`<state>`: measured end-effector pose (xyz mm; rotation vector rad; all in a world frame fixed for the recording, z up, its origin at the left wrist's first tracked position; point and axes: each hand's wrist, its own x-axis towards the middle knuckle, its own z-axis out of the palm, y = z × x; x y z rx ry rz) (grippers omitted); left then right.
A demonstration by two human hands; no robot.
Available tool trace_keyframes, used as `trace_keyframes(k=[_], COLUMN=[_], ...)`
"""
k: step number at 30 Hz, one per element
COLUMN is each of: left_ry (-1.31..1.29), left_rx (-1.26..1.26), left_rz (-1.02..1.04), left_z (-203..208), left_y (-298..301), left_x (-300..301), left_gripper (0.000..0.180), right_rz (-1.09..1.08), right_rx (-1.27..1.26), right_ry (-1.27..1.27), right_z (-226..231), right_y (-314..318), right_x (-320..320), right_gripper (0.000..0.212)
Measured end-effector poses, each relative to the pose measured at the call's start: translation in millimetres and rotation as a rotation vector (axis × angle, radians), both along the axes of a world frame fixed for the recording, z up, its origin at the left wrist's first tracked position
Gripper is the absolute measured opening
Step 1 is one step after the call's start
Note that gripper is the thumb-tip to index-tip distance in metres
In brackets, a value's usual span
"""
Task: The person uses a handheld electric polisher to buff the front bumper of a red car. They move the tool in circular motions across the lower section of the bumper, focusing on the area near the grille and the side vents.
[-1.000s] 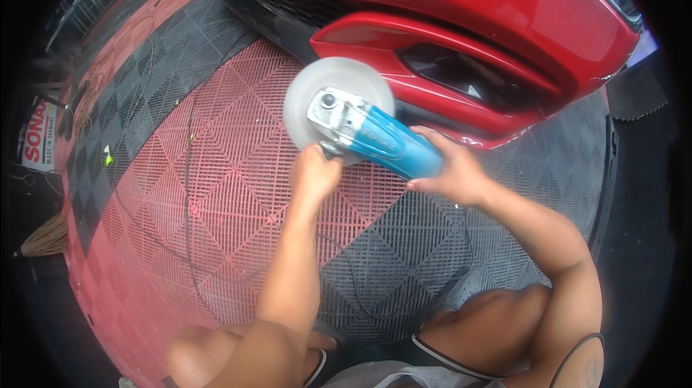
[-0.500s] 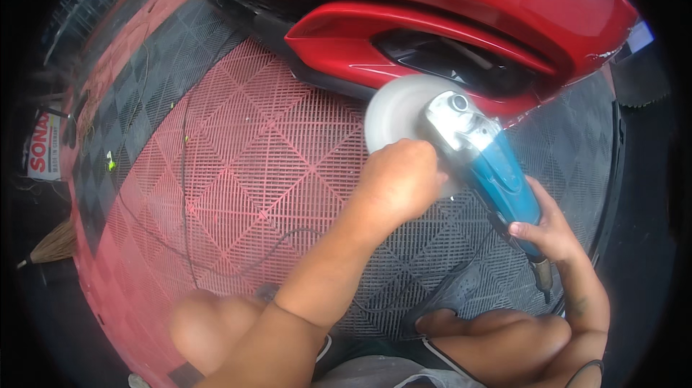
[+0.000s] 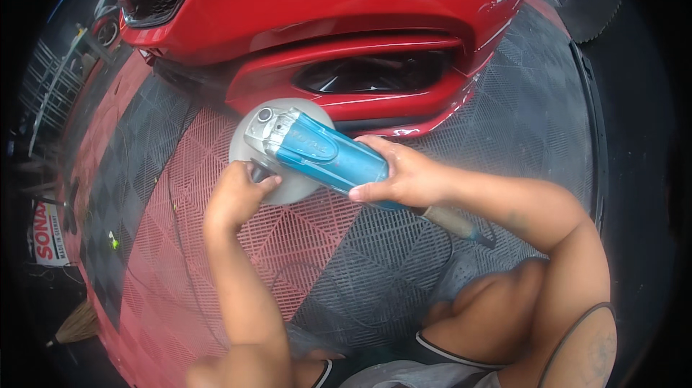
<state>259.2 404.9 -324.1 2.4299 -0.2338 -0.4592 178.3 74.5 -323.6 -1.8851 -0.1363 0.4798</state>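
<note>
Between my hands is a blue power polisher with a silver metal head and a round whitish pad. My left hand is closed around its dark side handle, beside the pad. The rear of the blue body sits in the grip of my right hand, fingers over the top and thumb on the near side. Just beyond the tool is the lower part of a red car bumper with a dark recessed opening. The pad's far edge lies at the bumper's lower lip; whether they touch I cannot tell.
Red and grey slotted floor tiles lie under the bumper and around my bent legs. A thin cable runs over them. At the left are a straw broom, a white and red sign and a metal rack.
The polisher and both hands have moved left along the bumper, and the tool has turned more crosswise. The view has shifted, showing more of the car's front at the upper left.
</note>
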Motion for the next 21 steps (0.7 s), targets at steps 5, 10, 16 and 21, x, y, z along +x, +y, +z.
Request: trace_keyframes(k=[5, 10, 16, 21], left_ry=[0.128, 0.679, 0.809, 0.800], left_rx=[-0.101, -0.727, -0.791, -0.759], left_rz=[-0.139, -0.294, -0.413, -0.406], left_z=[-5, -29, -50, -49], left_y=[-61, -114, -197, -219], left_x=[-17, -37, -67, -74], left_gripper=[0.045, 0.029, 0.030, 0.030], right_rz=[-0.087, -0.270, -0.398, -0.444], right_rx=[-0.125, -0.012, -0.172, -0.204], right_ry=[-0.003, 0.110, 0.150, 0.176], right_z=[30, 48, 69, 65], right_y=[-61, -128, -189, -206], right_x=[-45, -95, -141, -154], right_gripper=[0.104, 0.108, 0.120, 0.126])
